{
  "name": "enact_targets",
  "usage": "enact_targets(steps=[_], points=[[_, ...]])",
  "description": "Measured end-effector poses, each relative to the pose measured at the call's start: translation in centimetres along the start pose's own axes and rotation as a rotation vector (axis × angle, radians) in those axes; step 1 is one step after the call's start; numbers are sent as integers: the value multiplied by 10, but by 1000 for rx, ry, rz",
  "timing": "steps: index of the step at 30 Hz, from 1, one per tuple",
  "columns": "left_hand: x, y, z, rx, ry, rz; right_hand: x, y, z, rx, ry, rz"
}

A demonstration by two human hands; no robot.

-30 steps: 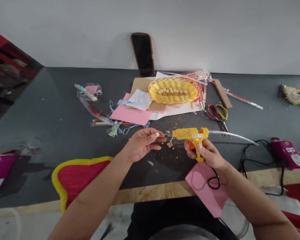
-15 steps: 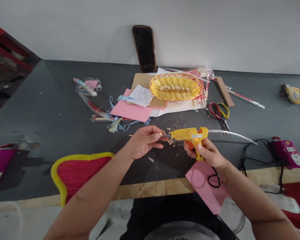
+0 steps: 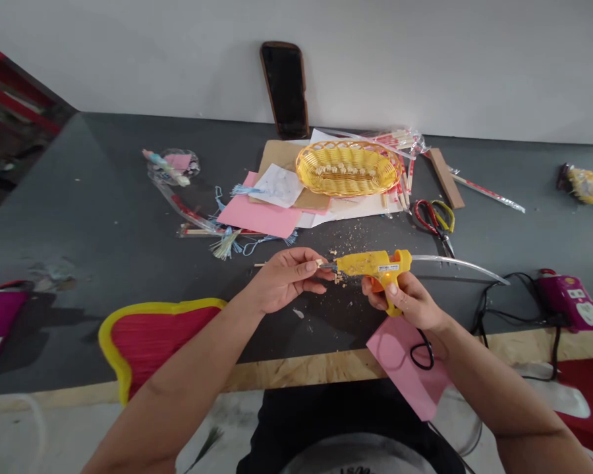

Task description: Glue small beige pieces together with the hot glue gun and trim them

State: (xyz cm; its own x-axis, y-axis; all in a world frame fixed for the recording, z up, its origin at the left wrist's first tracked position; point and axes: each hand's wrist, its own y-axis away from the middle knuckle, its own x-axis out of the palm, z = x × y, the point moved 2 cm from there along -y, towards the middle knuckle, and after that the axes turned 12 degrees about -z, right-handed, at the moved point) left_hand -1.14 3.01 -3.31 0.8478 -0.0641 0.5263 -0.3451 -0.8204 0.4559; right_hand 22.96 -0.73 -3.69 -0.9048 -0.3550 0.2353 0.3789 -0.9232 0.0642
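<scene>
My right hand (image 3: 405,299) is wrapped round the handle of a yellow hot glue gun (image 3: 368,263), with an orange trigger under the fingers and a lit spot on the grip. A clear glue stick (image 3: 457,264) juts from its back. Between thumb and fingertips, my left hand (image 3: 291,280) pinches a small pale wooden piece (image 3: 319,263) at the gun's nozzle. The nozzle tip touches or nearly touches that piece; I cannot tell which. Small wooden bits (image 3: 340,280) and crumbs lie on the table just below and behind the nozzle.
Behind my hands are a yellow woven basket (image 3: 348,192) with a row of small pieces, pink paper (image 3: 257,217), tassels (image 3: 227,243), scissors (image 3: 437,227) and a wooden block (image 3: 445,178). A phone (image 3: 285,89) leans on the wall. A black cord runs by a purple box (image 3: 570,303).
Both hands hold nearly the same pose, with the wooden piece still at the nozzle. The view has shifted very slightly.
</scene>
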Motion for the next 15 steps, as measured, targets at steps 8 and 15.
enact_targets(steps=[8,15], points=[[-2,-1,0,-3,-7,-11,0,0,-3,10,8,-14],[-3,-2,2,-1,8,-1,0,0,-3,5,18,0]])
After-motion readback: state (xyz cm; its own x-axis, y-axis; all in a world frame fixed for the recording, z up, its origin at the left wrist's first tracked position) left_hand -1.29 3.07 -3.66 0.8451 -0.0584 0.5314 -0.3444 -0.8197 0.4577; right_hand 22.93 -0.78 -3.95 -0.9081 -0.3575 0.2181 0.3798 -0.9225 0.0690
